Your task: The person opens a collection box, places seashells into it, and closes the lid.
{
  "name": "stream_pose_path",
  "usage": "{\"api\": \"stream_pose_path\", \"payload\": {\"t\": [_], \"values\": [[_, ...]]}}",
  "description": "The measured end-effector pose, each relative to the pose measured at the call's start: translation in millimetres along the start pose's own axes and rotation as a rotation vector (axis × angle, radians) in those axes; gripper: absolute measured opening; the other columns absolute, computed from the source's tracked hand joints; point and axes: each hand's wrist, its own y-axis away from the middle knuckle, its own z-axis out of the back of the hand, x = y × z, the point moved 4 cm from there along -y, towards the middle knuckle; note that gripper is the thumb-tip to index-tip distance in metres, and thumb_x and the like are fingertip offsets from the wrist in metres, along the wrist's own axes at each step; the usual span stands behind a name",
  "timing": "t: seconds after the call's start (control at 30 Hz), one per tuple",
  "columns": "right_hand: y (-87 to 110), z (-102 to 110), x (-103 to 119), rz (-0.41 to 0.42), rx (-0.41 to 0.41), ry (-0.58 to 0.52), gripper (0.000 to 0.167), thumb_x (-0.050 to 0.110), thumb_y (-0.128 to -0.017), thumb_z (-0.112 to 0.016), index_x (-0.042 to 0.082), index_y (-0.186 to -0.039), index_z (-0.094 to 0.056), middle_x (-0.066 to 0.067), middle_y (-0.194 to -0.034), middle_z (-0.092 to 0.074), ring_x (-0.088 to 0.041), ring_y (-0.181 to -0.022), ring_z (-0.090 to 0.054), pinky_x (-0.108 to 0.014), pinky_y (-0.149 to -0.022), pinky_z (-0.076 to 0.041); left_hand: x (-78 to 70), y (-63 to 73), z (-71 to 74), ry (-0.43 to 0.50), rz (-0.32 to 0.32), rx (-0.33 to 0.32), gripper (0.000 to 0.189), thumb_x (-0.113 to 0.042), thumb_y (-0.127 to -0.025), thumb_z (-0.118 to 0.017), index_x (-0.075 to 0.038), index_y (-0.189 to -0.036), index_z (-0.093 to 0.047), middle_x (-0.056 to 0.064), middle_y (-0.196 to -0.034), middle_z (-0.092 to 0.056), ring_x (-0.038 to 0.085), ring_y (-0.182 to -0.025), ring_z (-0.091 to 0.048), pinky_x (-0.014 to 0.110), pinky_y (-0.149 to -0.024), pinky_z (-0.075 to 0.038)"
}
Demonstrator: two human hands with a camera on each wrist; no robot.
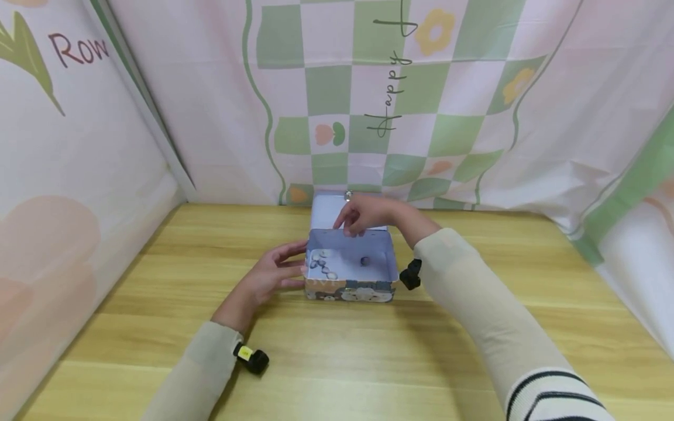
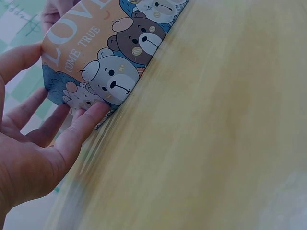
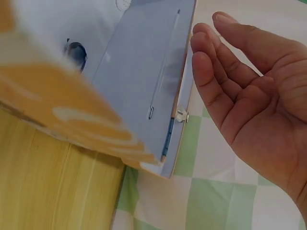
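Observation:
A tin box (image 1: 350,290) with cartoon bears and lettering on its outside stands on the table, its lid (image 1: 325,213) raised at the back. My left hand (image 1: 274,269) rests against the box's left end; in the left wrist view its spread fingers (image 2: 91,117) touch the printed side. Above the back rim is my right hand (image 1: 374,211), in front of the lid. The right wrist view shows that hand (image 3: 259,86) with loosely bent fingers and nothing between them, its fingertips close by the lid's edge. Several small oval pieces (image 1: 323,266) and one dark round piece (image 1: 364,261) lie inside the box.
The box stands on a wood-grain table (image 1: 337,356). A checked cloth (image 1: 368,117) hangs right behind the lid, with a white printed panel (image 1: 79,175) on the left. A small metal clasp (image 1: 348,195) projects from the lid's upper edge.

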Motion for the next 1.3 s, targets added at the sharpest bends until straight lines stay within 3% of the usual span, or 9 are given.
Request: {"api": "stream_pose_path", "payload": {"t": [0.27,0.47,0.63,0.87,1.07,1.3], "values": [[21.9,4.7,3.4,0.062,-0.051,-0.058,0.029,0.005,-0.089,-0.068,0.002,-0.118,-0.069,-0.006,-0.097,-0.069,-0.020,-0.087,-0.063,-0.038,-0.077,-0.058,-0.3,0.7,1.0,-0.006,0.014,-0.015,0.068,0.002,-0.087,-0.068,-0.010,-0.148,-0.040,0.009,-0.152,-0.037,0.036,-0.133,-0.042,0.043,-0.093,-0.054],[43.3,4.9,4.7,0.092,-0.092,-0.105,0.028,0.007,-0.090,-0.069,0.002,-0.118,-0.068,-0.012,-0.103,-0.069,-0.020,-0.091,-0.063,-0.034,-0.079,-0.057,1.3,-0.3,0.7,-0.003,0.003,-0.006,0.069,0.003,-0.087,-0.068,-0.008,-0.148,-0.039,0.011,-0.152,-0.035,0.036,-0.132,-0.042,0.043,-0.094,-0.054],[58.5,3.4,4.4,0.124,-0.140,-0.110,0.027,0.010,-0.089,-0.071,0.003,-0.115,-0.070,-0.005,-0.097,-0.068,-0.020,-0.090,-0.062,-0.033,-0.078,-0.057,0.6,1.0,-0.1,-0.008,-0.006,0.004,0.070,0.003,-0.087,-0.067,-0.007,-0.149,-0.036,0.013,-0.153,-0.033,0.037,-0.133,-0.040,0.043,-0.094,-0.054],[72.7,-3.0,-1.2,0.146,-0.206,-0.134,0.023,0.011,-0.087,-0.073,0.008,-0.110,-0.072,-0.004,-0.097,-0.067,-0.021,-0.090,-0.062,-0.033,-0.078,-0.057,-0.6,1.5,-0.3,-0.011,-0.004,0.006,0.069,0.003,-0.088,-0.066,-0.007,-0.150,-0.036,0.013,-0.154,-0.032,0.038,-0.133,-0.040,0.043,-0.094,-0.054],[84.4,-10.2,-7.1,0.122,-0.250,-0.201,0.029,0.014,-0.087,-0.074,0.010,-0.116,-0.069,-0.012,-0.105,-0.066,-0.023,-0.093,-0.061,-0.034,-0.079,-0.057,0.2,-0.2,0.4,-0.006,-0.003,0.001,0.068,0.003,-0.088,-0.066,-0.008,-0.149,-0.037,0.013,-0.153,-0.034,0.038,-0.133,-0.041,0.043,-0.094,-0.054],[93.3,-17.4,-11.3,0.172,-0.342,-0.220,0.032,0.015,-0.086,-0.076,0.011,-0.117,-0.068,-0.006,-0.104,-0.064,-0.023,-0.091,-0.061,-0.038,-0.080,-0.056,0.6,0.3,0.7,-0.002,0.001,-0.012,0.067,0.003,-0.087,-0.067,-0.009,-0.148,-0.040,0.011,-0.152,-0.036,0.036,-0.132,-0.042,0.043,-0.094,-0.054]]}}
